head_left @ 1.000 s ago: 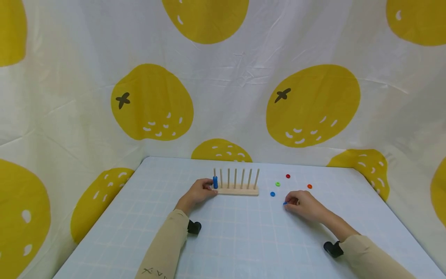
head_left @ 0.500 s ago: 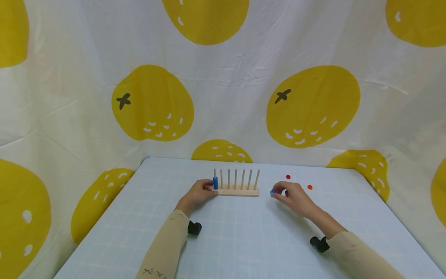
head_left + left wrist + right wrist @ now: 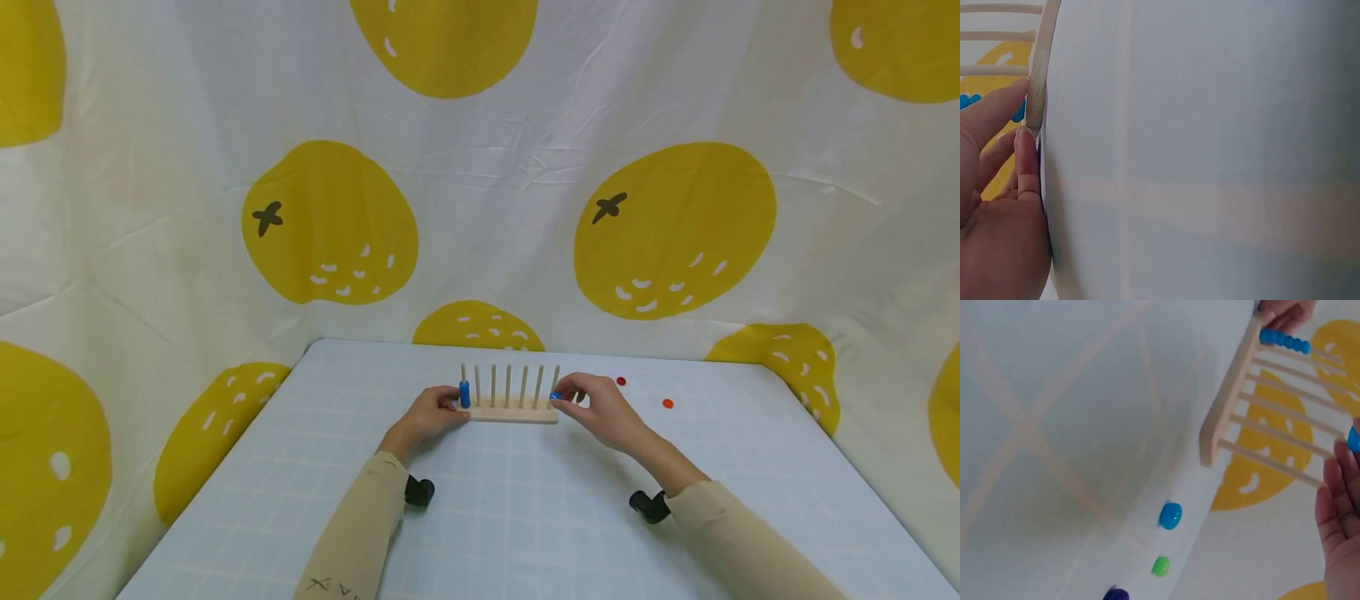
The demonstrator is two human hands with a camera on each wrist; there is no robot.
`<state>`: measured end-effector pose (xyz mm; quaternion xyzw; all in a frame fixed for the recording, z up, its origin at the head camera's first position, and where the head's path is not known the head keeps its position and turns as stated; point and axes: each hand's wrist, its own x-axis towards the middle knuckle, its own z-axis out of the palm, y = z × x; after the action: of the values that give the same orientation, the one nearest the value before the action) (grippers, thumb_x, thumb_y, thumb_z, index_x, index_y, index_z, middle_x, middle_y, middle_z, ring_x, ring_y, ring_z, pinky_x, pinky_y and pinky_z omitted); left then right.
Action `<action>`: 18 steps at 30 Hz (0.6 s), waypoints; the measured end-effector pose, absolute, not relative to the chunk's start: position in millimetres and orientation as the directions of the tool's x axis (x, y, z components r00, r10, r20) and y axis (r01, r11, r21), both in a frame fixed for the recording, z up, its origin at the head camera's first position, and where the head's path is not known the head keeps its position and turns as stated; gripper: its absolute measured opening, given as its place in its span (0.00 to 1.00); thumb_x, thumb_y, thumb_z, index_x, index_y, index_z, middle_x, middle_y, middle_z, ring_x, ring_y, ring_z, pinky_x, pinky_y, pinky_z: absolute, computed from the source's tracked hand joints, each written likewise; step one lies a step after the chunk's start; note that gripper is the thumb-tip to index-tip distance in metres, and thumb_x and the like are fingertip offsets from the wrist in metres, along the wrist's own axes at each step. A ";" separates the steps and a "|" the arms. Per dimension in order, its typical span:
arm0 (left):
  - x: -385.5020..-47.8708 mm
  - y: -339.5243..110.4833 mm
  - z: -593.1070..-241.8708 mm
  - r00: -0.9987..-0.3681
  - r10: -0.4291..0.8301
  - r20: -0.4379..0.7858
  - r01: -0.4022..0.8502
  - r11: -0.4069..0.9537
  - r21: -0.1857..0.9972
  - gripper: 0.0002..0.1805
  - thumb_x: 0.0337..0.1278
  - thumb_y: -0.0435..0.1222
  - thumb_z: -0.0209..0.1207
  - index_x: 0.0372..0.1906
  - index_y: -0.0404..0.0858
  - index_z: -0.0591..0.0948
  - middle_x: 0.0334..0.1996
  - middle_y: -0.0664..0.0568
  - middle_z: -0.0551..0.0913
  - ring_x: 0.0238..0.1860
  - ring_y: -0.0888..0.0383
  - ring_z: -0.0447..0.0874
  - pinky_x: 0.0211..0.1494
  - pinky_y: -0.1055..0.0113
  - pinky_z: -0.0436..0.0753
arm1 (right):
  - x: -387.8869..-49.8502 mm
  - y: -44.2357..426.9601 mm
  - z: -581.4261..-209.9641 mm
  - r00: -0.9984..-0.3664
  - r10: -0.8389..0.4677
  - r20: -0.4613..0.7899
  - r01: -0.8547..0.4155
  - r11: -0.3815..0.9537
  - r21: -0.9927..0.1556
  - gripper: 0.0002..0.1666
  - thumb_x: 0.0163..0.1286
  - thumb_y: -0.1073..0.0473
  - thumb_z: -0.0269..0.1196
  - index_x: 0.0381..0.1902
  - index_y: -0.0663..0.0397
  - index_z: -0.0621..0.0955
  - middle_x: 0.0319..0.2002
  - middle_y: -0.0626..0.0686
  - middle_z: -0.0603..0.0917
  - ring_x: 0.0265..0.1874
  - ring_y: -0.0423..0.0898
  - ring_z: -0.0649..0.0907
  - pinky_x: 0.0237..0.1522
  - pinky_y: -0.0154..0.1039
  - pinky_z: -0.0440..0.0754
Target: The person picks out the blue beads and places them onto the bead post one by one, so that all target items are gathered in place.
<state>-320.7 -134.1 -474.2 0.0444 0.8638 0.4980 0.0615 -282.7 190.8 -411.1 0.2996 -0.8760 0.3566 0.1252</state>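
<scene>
A wooden peg rack [image 3: 513,413] with a row of upright pegs stands on the table. Several blue beads [image 3: 465,394] are stacked on its leftmost peg. My left hand [image 3: 426,419] holds the rack's left end, thumb at the front of the base; the left wrist view shows fingertips against the base end [image 3: 1036,94]. Between thumb and fingers, my right hand [image 3: 606,415] pinches a blue bead [image 3: 555,397] beside the rightmost peg. In the right wrist view, that held bead [image 3: 1354,439] is partly cut off by the frame edge.
A red bead [image 3: 621,381] and an orange bead [image 3: 667,403] lie right of the rack. The right wrist view also shows a loose blue bead [image 3: 1171,515], a green bead [image 3: 1160,566] and a dark purple bead [image 3: 1116,594] on the table. A patterned curtain [image 3: 495,208] hangs behind.
My right hand has lifted a blue bead off the table and carried it left to the rack's right end. It now covers the green and blue beads in the head view. My left hand stays put.
</scene>
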 end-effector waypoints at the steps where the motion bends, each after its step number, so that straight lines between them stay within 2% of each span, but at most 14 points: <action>1: -320.8 -134.4 -474.2 -0.989 0.138 -0.060 0.017 0.500 0.866 0.27 0.59 0.37 0.72 0.62 0.33 0.80 0.36 0.48 0.79 0.38 0.53 0.74 0.43 0.62 0.74 | -284.1 187.7 -409.5 -0.782 -0.443 0.439 -0.624 0.560 -0.545 0.07 0.67 0.63 0.71 0.42 0.55 0.86 0.35 0.43 0.85 0.35 0.41 0.81 0.43 0.49 0.83; 10: -319.8 -135.0 -474.5 -0.988 0.140 -0.058 0.021 0.507 0.862 0.27 0.60 0.36 0.71 0.63 0.33 0.79 0.36 0.48 0.79 0.38 0.53 0.74 0.44 0.63 0.74 | -296.5 158.6 -394.4 -0.750 -0.471 0.465 -0.662 0.511 -0.548 0.07 0.69 0.62 0.70 0.43 0.58 0.85 0.36 0.46 0.86 0.35 0.42 0.82 0.42 0.44 0.83; 18: -320.1 -135.0 -474.5 -0.988 0.150 -0.040 0.041 0.498 0.866 0.27 0.59 0.35 0.71 0.63 0.32 0.79 0.35 0.48 0.79 0.37 0.53 0.74 0.43 0.63 0.73 | -311.6 131.4 -389.1 -0.748 -0.475 0.464 -0.662 0.490 -0.566 0.07 0.72 0.61 0.68 0.44 0.59 0.85 0.37 0.48 0.86 0.37 0.44 0.82 0.45 0.45 0.83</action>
<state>-320.1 -135.0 -474.5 0.0551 0.8638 0.4978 0.0548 -311.6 131.4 -389.1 0.3328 -0.8544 0.3795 0.1235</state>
